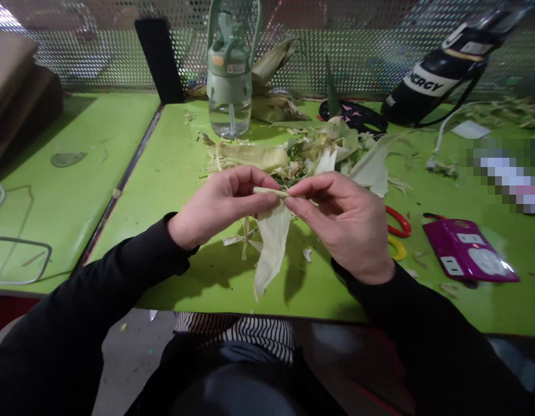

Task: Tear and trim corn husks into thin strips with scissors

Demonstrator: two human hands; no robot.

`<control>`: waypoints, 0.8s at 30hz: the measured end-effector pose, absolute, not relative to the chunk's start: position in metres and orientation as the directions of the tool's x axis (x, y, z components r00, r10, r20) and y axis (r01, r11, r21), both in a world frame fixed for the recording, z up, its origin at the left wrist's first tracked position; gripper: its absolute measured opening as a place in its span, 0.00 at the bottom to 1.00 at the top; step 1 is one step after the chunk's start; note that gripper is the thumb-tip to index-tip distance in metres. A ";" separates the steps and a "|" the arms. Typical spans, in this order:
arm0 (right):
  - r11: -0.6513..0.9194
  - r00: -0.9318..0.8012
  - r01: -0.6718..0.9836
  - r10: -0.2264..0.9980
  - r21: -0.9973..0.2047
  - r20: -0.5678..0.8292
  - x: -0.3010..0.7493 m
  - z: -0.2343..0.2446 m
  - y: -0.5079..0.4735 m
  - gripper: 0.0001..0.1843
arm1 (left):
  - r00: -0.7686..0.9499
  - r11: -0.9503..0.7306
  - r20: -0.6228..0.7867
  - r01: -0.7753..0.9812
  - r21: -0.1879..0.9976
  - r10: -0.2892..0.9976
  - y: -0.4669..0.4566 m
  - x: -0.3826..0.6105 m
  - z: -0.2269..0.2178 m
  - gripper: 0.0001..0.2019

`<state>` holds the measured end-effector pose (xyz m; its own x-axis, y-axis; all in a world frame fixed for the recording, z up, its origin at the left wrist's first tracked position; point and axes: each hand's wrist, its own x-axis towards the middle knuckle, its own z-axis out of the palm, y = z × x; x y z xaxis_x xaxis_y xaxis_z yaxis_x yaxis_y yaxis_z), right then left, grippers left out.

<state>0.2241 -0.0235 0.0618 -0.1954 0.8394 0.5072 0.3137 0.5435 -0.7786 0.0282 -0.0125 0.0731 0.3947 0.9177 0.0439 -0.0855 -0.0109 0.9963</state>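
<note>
A pale corn husk (272, 245) hangs between my two hands above the green table. Its upper edge is rolled or folded into a narrow strip. My left hand (233, 199) pinches the left end of that strip between thumb and fingers. At the right end, my right hand (337, 216) pinches it with thumb and fingertips. Under the husk, a small cross-shaped piece made of husk strips (245, 238) lies on the table. Just behind my hands is a heap of husk scraps (323, 150), some of it hidden by my fingers.
A green water bottle (230, 86) stands behind the scraps, beside a dark upright slab (160, 60). Farther right are a black bottle (436, 81) and a purple power socket (471, 249). Red and yellow handles (398, 222) show by my right wrist. A perforated screen (107, 63) closes the back.
</note>
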 end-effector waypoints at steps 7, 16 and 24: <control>0.619 -0.220 0.298 0.785 -0.726 0.579 0.224 0.062 -0.022 0.05 | 0.424 0.148 -0.053 -0.195 0.969 0.904 -0.013 0.028 0.077 0.09; 0.582 -0.232 0.262 0.813 -0.770 0.535 0.224 0.062 -0.024 0.04 | 0.410 0.053 0.025 -0.177 0.983 0.912 -0.012 0.026 0.077 0.10; 0.442 -0.258 0.268 0.889 -0.856 0.378 0.224 0.061 -0.023 0.08 | 0.409 -0.174 0.184 -0.063 0.983 0.894 -0.017 0.028 0.078 0.12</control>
<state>0.2243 -0.0231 0.0609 -0.2584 0.8888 0.3784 0.2680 0.4423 -0.8559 0.0282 -0.0168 0.0784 0.4091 0.8937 0.1842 -0.0629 -0.1737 0.9828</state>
